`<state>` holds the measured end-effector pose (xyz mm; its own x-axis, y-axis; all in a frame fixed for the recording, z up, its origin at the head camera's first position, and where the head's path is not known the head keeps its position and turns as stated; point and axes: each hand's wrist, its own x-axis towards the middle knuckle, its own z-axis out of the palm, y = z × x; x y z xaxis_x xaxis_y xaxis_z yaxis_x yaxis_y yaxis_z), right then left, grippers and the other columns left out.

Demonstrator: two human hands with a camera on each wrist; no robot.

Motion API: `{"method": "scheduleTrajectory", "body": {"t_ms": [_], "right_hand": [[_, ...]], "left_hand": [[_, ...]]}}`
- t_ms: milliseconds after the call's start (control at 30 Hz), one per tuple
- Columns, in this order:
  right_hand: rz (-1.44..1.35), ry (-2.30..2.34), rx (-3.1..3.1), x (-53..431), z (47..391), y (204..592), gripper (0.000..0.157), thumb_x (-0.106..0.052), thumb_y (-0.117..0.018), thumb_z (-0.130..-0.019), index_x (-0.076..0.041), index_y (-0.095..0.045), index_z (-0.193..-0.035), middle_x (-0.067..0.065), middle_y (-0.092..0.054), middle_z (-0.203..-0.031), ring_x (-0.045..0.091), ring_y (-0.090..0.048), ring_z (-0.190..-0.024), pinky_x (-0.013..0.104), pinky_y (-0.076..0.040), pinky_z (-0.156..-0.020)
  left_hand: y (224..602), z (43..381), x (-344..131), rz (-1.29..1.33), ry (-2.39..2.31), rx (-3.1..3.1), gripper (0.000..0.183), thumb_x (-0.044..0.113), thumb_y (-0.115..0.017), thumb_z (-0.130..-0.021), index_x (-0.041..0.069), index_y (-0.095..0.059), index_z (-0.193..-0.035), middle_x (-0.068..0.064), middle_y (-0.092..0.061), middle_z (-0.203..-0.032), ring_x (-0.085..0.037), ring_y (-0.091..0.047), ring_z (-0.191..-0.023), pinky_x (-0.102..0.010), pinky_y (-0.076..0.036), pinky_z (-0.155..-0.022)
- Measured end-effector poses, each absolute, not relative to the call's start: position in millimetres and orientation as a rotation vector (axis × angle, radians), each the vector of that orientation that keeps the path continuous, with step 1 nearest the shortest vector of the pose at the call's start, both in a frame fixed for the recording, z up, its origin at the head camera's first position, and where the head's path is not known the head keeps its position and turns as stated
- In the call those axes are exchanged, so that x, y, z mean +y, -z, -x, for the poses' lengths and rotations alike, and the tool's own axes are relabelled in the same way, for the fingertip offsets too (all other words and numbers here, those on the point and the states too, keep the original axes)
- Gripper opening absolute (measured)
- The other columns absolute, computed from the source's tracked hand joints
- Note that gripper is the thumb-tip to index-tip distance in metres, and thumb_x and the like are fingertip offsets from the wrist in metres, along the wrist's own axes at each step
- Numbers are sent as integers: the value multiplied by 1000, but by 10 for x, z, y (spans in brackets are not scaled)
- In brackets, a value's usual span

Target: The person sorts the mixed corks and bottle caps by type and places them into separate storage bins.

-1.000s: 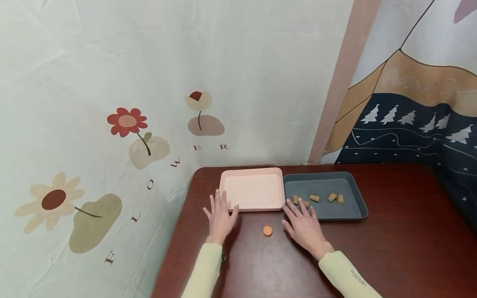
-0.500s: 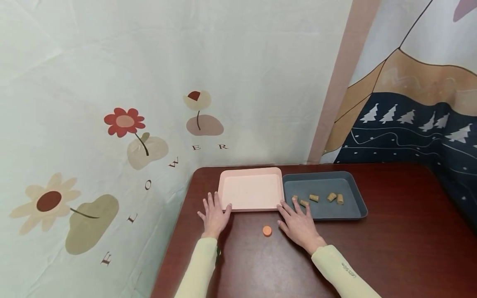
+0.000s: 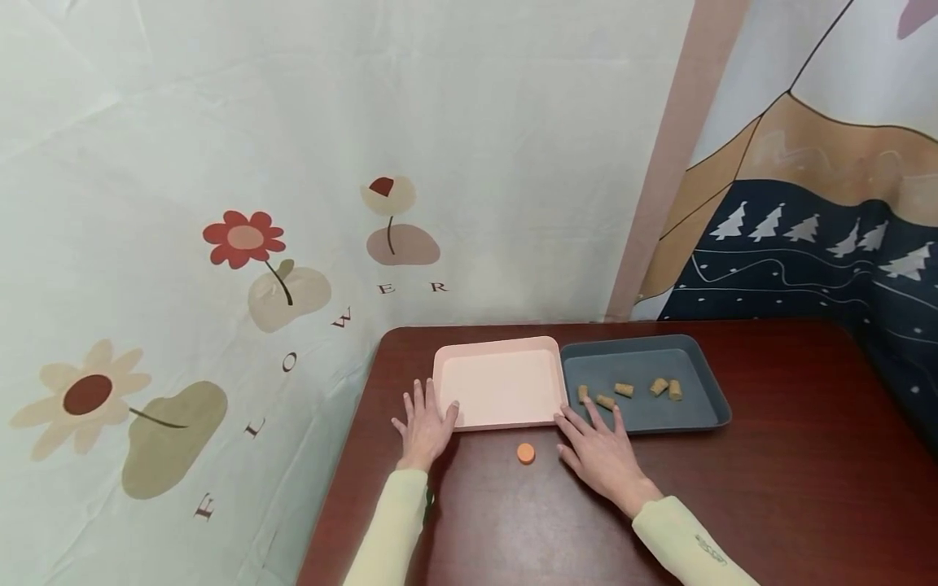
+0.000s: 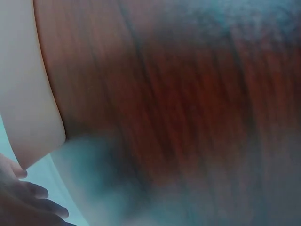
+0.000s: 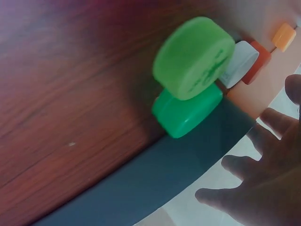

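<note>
Pink tray (image 3: pixel 501 384) just ahead of left hand (image 3: pixel 427 427) and right hand (image 3: pixel 602 452), both spread wide at its 2 near corners; long axis along far edge of table (image 3: pixel 791 464).

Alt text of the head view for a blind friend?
Someone's left hand is at one corner of a pink tray, the right hand where that meets a grey tray holding brown cylinders; an orange disc lies between the hands.

Curtain (image 3: pixel 513 146): dark capitals F (image 3: pixel 204 508), L (image 3: pixel 255 427), O (image 3: pixel 290 362), W (image 3: pixel 341 317), E (image 3: pixel 386 288), R (image 3: pixel 439 286), spelling FLOWER along a curve rising from lower left.
Right sleeve (image 3: pixel 681 537): a short line of dark lettering, too small to read.
Light green cap (image 5: pixel 193 59): darker marks on its flat face, too blurred to read.
</note>
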<state>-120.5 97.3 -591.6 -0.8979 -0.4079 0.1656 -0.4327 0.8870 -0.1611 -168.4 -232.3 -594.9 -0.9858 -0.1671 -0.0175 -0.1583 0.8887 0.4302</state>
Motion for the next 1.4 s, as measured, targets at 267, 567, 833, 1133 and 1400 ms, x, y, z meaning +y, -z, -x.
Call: {"method": "scheduleTrajectory", "body": {"t_ms": [267,567,833,1133,1400], "right_hand": [[-625,-303,-2931,1121,1104,5951,53,-45,-65,-100,-22,-60,-148,1,-53,-155,40,-38,-148,75,-23,-112],[-604,-333,-2966,1253,1028,5949,57,-48,-62,-101,-19,-58,-149,3,-51,-157,41,-36,-149,76,-23,-112],[-496,-441,-2958,1458,904,5857,61,-42,-67,-99,-17,-53,-153,8,-46,-160,43,-34,-149,75,-25,-111],[-394,-514,-2945,1775,716,5785,63,-43,-69,-98,-16,-54,-152,13,-48,-158,46,-36,-147,74,-24,-111],[-355,-448,-3010,1788,489,5878,66,-50,-73,-93,-17,-59,-148,13,-55,-151,48,-43,-141,77,-30,-105]], "left_hand": [[6016,1606,-2221,-197,723,-3072,90,60,-48,-101,7,-17,-166,-14,-13,-173,-47,-10,-156,-84,-8,-108],[6057,1633,-2097,-135,724,-3084,95,62,-50,-99,6,-15,-166,-12,-11,-173,-46,-8,-156,-84,-9,-109],[6034,1622,-2070,-132,729,-3074,95,61,-52,-98,6,-15,-166,-19,-9,-172,-47,-8,-156,-83,-10,-109],[6039,1608,-2133,-14,619,-3053,94,66,-50,-98,12,-18,-167,-15,-5,-173,-48,-6,-156,-84,-9,-108],[6082,1603,-2152,56,568,-3050,91,66,-49,-98,16,-20,-167,-12,-7,-174,-48,-7,-156,-84,-8,-109]]}}
